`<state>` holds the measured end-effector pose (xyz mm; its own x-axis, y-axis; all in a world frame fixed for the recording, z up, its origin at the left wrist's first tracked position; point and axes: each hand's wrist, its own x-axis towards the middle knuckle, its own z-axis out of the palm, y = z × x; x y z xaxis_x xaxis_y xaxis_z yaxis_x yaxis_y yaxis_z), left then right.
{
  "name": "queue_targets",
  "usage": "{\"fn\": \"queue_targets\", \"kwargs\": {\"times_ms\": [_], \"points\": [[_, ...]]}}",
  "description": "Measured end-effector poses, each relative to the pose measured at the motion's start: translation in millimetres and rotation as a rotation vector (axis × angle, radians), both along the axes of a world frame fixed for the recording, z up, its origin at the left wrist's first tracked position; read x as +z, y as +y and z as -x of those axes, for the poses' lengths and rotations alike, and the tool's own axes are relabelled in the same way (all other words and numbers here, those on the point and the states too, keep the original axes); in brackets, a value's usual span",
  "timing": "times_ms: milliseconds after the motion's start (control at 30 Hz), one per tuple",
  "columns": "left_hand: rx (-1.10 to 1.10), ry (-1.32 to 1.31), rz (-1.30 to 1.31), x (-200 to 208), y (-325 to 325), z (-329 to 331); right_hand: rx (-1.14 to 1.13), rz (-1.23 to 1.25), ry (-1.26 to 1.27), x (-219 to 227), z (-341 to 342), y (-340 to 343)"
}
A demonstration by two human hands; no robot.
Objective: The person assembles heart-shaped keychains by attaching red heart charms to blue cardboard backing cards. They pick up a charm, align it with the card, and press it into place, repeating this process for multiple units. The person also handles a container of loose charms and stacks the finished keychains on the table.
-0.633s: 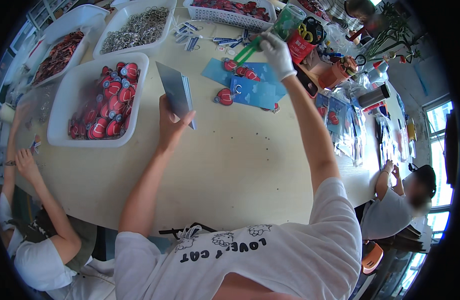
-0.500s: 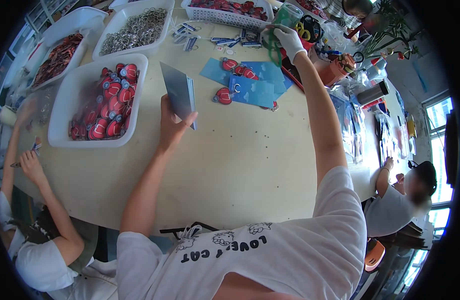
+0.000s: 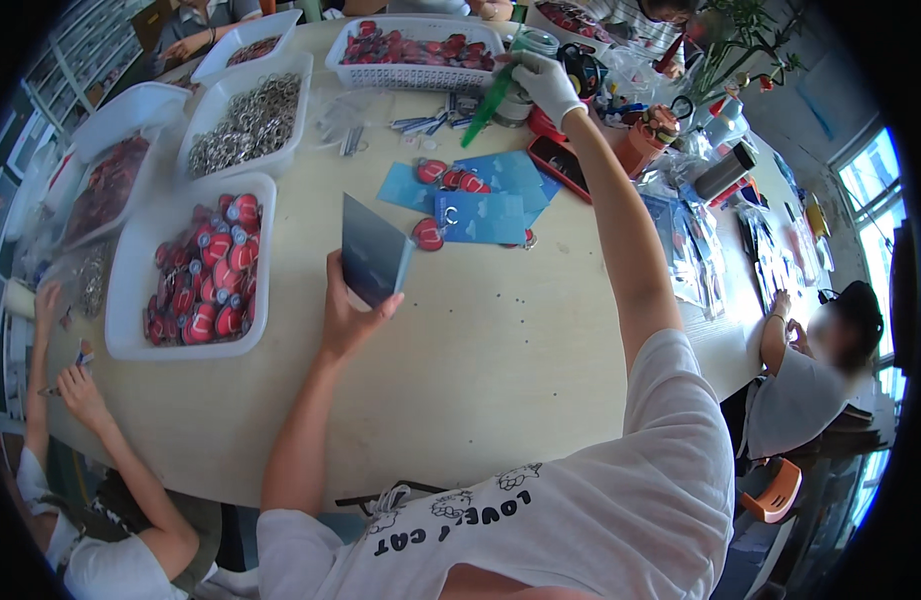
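Note:
My left hand (image 3: 352,318) grips a small stack of blue cards (image 3: 375,255), held upright above the table with the fingers behind it. My right hand (image 3: 548,85), in a white glove, is stretched to the far side and pinches a long green strip (image 3: 488,106), which slants down to the left. Just behind the glove stands a clear jar (image 3: 533,42), partly covered by the hand. Between my hands, several blue cards (image 3: 480,218) lie overlapping, with red heart-shaped keychains (image 3: 428,235) on and beside them. A metal ring shows on the front card.
White bins of red keychains (image 3: 205,275) and metal rings (image 3: 250,120) stand at left. A white basket (image 3: 415,76) is at the back. An orange cup (image 3: 648,140), a steel tumbler (image 3: 725,172) and a red case (image 3: 560,165) stand at right. Co-workers sit around the table.
The green strip hung looped below my glove; now it extends down to the left. My right hand has come slightly left in view. The head view has shifted, showing more of the far side.

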<state>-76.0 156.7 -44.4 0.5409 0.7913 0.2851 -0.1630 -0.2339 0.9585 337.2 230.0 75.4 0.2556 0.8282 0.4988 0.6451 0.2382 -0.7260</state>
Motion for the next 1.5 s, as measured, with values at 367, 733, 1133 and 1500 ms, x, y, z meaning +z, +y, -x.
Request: {"fn": "queue_targets", "kwargs": {"times_ms": [367,733,1133,1500], "points": [[-0.479,1.198,-0.655,53,-71,-11,0.24,0.296,-0.05,120,-37,-91],[-0.003,-0.018,-0.434,108,-68,-90,0.426,0.431,-0.214,114,170,-177],[-0.295,-0.69,0.382,91,-41,-100,0.164,0.085,0.174,2,192,-203],[-0.382,-0.803,0.564,83,-31,-118,0.007,-0.177,-0.256,-18,187,-178]]}}
